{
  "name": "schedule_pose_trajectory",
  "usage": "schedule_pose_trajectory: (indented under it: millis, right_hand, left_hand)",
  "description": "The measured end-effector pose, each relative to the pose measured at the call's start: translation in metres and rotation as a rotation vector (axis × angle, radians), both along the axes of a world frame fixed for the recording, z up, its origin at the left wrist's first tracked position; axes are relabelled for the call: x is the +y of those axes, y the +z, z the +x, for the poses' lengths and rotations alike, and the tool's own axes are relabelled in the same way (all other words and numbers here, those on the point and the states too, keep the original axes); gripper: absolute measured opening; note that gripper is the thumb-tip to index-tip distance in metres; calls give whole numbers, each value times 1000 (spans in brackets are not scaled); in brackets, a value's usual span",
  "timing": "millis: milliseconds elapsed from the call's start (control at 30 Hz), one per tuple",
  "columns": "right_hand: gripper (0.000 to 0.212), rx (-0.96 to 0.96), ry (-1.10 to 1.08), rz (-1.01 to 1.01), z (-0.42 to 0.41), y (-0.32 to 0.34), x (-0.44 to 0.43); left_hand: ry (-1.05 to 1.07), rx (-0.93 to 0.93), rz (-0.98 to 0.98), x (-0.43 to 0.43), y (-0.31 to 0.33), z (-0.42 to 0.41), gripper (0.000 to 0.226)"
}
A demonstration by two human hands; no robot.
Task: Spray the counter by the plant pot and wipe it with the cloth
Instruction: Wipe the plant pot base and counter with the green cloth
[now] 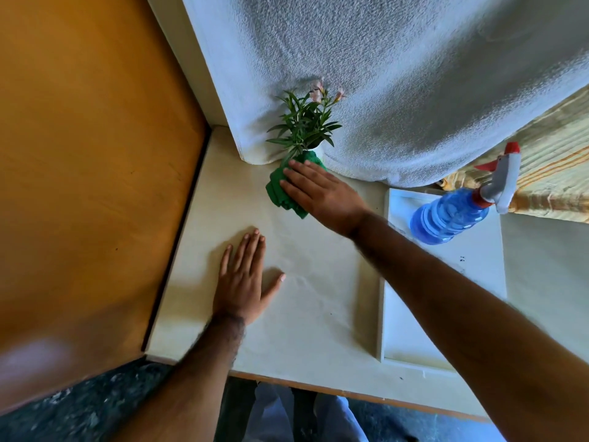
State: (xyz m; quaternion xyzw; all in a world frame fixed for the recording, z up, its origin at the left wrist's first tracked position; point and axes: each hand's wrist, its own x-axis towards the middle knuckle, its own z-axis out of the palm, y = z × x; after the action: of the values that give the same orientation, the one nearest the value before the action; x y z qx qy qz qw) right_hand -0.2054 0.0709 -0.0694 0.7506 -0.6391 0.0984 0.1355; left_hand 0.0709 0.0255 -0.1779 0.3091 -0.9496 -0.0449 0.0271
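My right hand (322, 193) is pressing the green cloth (283, 189) flat onto the counter (306, 314) at frame centre, fingers stretched out together on top of it, not gripping. The cloth is sitting right against the base of the plant pot (314, 151), just above. My left hand (243, 285) is lying palm-down lower left, fingers spread, holding nothing. The blue spray bottle (452, 215) is standing on a white tray (478, 275) at right.
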Motion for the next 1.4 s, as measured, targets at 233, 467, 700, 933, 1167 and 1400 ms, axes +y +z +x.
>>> schedule_pose_trajectory:
  millis: [233, 467, 700, 933, 1167, 1400]
  right_hand:
    - [35, -12, 0, 90, -5, -2, -12]
    - [36, -134, 13, 221, 3, -13, -7]
    - [35, -154, 103, 61, 4, 1, -7]
    - [31, -127, 147, 122, -9, 5, -22]
    - [33, -229, 130, 360, 5, 2, -24]
    - [37, -155, 104, 151, 0, 20, -40]
  left_hand:
    - [8, -35, 0, -1, 4, -1, 93]
    - [7, -41, 6, 0, 6, -1, 93]
    - [5, -15, -13, 0, 6, -1, 92]
    - [1, -2, -13, 0, 5, -1, 91]
    - [7, -32, 2, 0, 4, -1, 93]
    - [8, -42, 0, -1, 3, 0, 93]
